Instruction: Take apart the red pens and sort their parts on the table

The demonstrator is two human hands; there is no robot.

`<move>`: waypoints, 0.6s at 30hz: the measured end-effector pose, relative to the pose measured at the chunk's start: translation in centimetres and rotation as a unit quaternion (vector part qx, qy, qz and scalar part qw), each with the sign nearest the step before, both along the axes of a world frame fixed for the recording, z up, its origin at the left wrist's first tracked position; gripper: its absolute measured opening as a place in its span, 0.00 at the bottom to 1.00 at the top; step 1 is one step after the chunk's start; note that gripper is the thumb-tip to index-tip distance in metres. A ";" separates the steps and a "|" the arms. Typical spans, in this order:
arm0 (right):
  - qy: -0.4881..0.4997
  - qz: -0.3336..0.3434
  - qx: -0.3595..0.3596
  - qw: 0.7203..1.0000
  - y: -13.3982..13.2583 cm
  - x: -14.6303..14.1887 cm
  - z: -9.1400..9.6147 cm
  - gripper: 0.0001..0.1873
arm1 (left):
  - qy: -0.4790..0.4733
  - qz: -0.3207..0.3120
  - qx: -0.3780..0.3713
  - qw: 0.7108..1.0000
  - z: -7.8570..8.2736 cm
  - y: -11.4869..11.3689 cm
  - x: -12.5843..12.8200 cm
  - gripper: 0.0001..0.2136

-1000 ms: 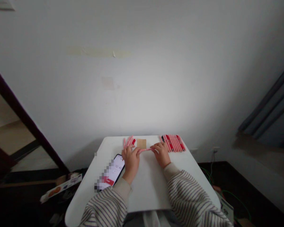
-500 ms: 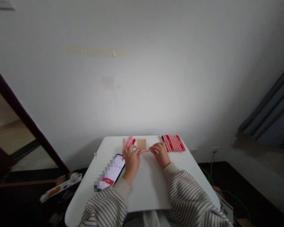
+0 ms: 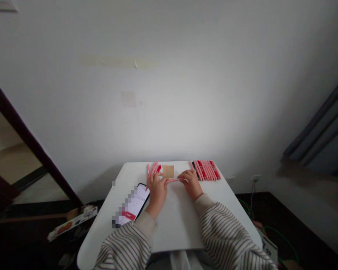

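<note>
- Two bare hands of one person work above one white table [image 3: 177, 228] pushed near a pale wall [image 3: 202, 93].
- One slim pink pen-like stick [image 3: 173, 180] lies crosswise between the hands, near the middle of the table's far half.
- The left hand [image 3: 157, 192] has its fingers drawn in narrow, gripping the stick's left end.
- The right hand [image 3: 192, 183] is likewise pinched narrow, thumb and fingers on the stick's right end.
- One tan square [image 3: 168, 171] lies flat just beyond the stick.
- One loose group of pink sticks [image 3: 153, 168], perhaps three or four, fans out beyond the left hand, which hides their near ends; one red piece [image 3: 159, 168] lies among them.
- One tidy row of pens [image 3: 210, 170] sits at the far right corner, roughly ten or more, side by side; most are pink, at least two show red, and one has a dark part.
- One smartphone [image 3: 135, 202] lies slantwise just beside the left hand, its screen lit with blurred digits and one red button.
- Two striped sleeves [image 3: 228, 228] cover the forearms.
- One grey curtain [image 3: 323, 138] hangs at far right.
</note>
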State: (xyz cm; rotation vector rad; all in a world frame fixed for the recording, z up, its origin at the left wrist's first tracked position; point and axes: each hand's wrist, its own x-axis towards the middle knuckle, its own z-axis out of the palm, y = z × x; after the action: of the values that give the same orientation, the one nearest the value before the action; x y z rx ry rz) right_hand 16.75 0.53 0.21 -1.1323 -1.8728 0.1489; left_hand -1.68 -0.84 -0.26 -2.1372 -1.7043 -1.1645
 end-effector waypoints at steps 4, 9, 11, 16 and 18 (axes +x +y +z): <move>0.000 0.002 -0.007 1.000 0.1 0.0 -0.2 0.08 | -0.006 -0.003 0.008 1.000 0.1 -0.1 0.1 0.09; -0.003 0.007 -0.010 1.000 0.3 0.0 -0.6 0.09 | -0.010 -0.007 0.011 1.000 0.5 -0.3 0.2 0.09; -0.007 0.006 -0.011 1.000 0.4 0.0 -0.7 0.10 | -0.011 -0.008 0.012 1.000 0.6 -0.4 0.1 0.09; 0.012 -0.015 -0.022 1.000 0.6 0.0 -1.0 0.12 | -0.009 -0.013 0.015 1.000 0.7 -0.5 0.1 0.08; 0.022 -0.025 -0.031 0.999 0.6 0.0 -1.0 0.13 | -0.010 -0.012 0.015 1.000 0.6 -0.5 0.2 0.08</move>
State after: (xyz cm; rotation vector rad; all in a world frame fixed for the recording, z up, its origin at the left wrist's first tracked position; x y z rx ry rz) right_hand 16.74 1.11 -0.80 -1.2065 -1.8110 0.2027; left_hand -1.50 -1.32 0.34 -2.1412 -1.6628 -1.2137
